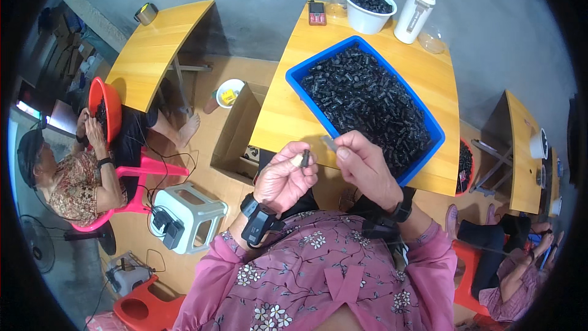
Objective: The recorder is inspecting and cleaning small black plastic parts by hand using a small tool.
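My left hand (286, 176) is closed, its thumb and fingers pinching a small black part (305, 157). Something pale covers the tip of one digit there. In my right hand (369, 164), a short flat metal blade (329, 143) is gripped between thumb and bent forefinger, pointing toward the black part. A small gap separates the blade from that part. Just beyond my hands, a blue plastic bin (437, 139) full of small black parts (361, 95) rests on a yellow wooden table (278, 116).
At the table's back stand a white bucket (367, 19) of black parts, a white bottle (416, 12) and a red phone (317, 13). A cardboard box (236, 138) and a white stool (190, 217) are to the left. Other people sit working on both sides.
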`<state>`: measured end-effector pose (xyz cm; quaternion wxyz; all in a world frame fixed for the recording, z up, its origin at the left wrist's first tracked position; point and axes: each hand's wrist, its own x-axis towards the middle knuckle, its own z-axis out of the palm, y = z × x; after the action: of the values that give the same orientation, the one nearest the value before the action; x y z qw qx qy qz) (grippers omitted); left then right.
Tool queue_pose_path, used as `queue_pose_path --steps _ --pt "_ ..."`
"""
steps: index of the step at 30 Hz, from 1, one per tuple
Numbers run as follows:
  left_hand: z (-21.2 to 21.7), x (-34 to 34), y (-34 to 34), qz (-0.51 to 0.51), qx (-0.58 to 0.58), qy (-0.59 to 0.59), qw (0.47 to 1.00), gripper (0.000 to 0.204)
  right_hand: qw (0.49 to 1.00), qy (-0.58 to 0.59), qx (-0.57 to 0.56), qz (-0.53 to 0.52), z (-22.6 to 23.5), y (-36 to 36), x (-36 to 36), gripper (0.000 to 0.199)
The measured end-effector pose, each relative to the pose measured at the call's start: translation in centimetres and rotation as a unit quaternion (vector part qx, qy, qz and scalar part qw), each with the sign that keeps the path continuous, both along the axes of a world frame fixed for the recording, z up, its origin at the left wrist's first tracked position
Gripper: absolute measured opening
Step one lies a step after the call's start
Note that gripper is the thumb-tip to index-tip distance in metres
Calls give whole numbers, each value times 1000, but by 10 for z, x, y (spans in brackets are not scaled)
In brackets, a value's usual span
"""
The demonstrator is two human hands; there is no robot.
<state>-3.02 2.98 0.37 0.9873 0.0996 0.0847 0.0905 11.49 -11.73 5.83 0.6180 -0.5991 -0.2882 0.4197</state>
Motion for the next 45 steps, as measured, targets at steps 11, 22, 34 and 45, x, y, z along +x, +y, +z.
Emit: queue_pose_path --steps 11,22,34,45 --pt "-1 4 1 -8 -3 9 1000 21 994 -106 19 30 -8 12 -9 12" --pt "-6 7 2 -19 10 28 999 19 994 -104 21 25 -14 15 -6 9" --pt "-5 6 1 -3 8 39 999 21 994 -102 22 34 -15 13 -4 10" --pt "-3 8 -2 -4 3 43 999 18 996 -74 43 13 -15 11 -3 8"
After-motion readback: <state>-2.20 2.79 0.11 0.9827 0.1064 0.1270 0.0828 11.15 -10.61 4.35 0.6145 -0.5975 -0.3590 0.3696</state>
